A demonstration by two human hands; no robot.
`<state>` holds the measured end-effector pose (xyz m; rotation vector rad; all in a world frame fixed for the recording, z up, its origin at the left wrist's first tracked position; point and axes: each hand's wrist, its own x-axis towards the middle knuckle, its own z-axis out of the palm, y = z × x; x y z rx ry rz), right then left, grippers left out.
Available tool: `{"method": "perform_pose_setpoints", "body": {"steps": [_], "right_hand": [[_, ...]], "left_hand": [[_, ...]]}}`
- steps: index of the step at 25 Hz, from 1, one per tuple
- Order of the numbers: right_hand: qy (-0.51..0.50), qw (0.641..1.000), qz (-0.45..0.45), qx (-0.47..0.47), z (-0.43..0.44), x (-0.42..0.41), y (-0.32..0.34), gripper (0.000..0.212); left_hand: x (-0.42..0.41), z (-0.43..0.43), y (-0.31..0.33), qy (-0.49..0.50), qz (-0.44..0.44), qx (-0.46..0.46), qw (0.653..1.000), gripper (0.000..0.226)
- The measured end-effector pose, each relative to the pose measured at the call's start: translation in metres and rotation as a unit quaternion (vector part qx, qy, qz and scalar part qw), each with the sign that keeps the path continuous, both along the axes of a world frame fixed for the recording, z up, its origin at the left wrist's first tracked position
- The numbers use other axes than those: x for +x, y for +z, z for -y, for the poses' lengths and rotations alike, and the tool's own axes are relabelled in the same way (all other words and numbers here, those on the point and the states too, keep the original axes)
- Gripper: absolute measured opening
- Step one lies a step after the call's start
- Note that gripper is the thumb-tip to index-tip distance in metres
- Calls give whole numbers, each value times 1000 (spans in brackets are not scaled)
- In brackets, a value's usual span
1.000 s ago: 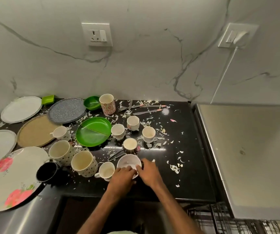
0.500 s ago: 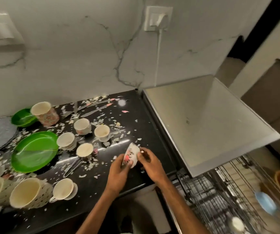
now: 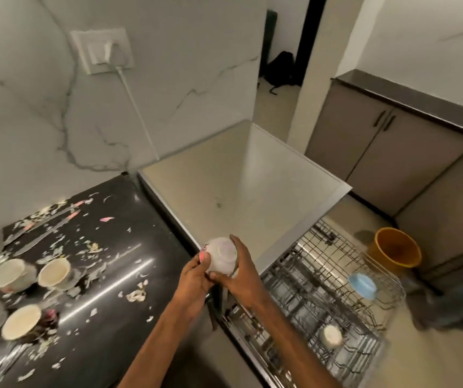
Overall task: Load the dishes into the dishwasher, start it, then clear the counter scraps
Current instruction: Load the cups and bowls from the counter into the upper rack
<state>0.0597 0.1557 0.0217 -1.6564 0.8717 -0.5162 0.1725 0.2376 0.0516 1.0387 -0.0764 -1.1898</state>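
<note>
Head view: the bowl [image 3: 222, 257], on the counter [image 3: 129, 247] a second ago, is now held inverted at its right edge, gripped by the left hand [image 3: 195, 278] and right hand [image 3: 241, 273]. Placement in the rack [image 3: 322, 289] is judged next.

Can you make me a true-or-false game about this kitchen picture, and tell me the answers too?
1. The left hand and the right hand both hold the small white bowl with pink markings. True.
2. The pulled-out wire dishwasher rack has nothing in it. False: a light blue bowl and a small white cup sit in it.
3. The shiny black countertop has pale scraps scattered over it. True.
4. The orange bucket stands on the countertop. False: it stands on the floor beyond the rack.
5. The white wall socket has nothing plugged in. False: a white plug with a cord is in it.
</note>
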Motion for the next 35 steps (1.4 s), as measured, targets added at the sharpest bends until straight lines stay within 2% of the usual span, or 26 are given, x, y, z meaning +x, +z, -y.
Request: {"method": "perform_pose_setpoints", "body": {"steps": [6,8,11,13,14,15,16,18,20,22,23,24,25,29,35], "right_hand": [[-131,989,-14,-61,68,-88,-7,99],[-182,982,-12,-56,83,-116,-12,98],[-270,962,-9,-50,96,-152,-30,89],[-315,948,-22,-35,100,-170,-47,85],[-333,942,-28,-24,102,-178,-58,83],[-353,935,-31,-9,105,-187,-72,83],[-370,928,-40,8,108,-194,-84,84],[-403,910,-88,47,123,-208,-108,92],[-428,890,-136,79,148,-219,-135,94],[-442,878,-161,88,179,-226,-162,94],[-448,873,-171,91,196,-228,-176,95],[-451,868,-184,92,212,-229,-189,94],[-452,865,-198,94,228,-230,-204,93],[-443,852,-257,109,277,-232,-251,92],[-479,826,-255,151,328,-228,-296,104]], "left_hand": [[-68,96,-3,-130,55,21,990,37],[-93,125,-8,-191,112,41,974,33],[-124,169,-20,-297,244,39,923,29],[-136,199,-30,-367,345,43,863,41],[-139,214,-36,-408,410,38,815,50],[-143,233,-44,-453,487,23,747,57],[-144,253,-52,-483,570,2,665,62],[-147,301,-67,-482,726,-51,488,69],[-153,359,-84,-465,813,-90,338,74],[-157,411,-102,-457,855,-95,228,77],[-158,433,-113,-450,868,-92,185,78],[-159,450,-122,-441,879,-90,157,80],[-161,462,-132,-430,886,-92,144,81],[-162,471,-148,-396,900,-114,146,79],[-160,472,-145,-403,888,-131,181,69]]}}
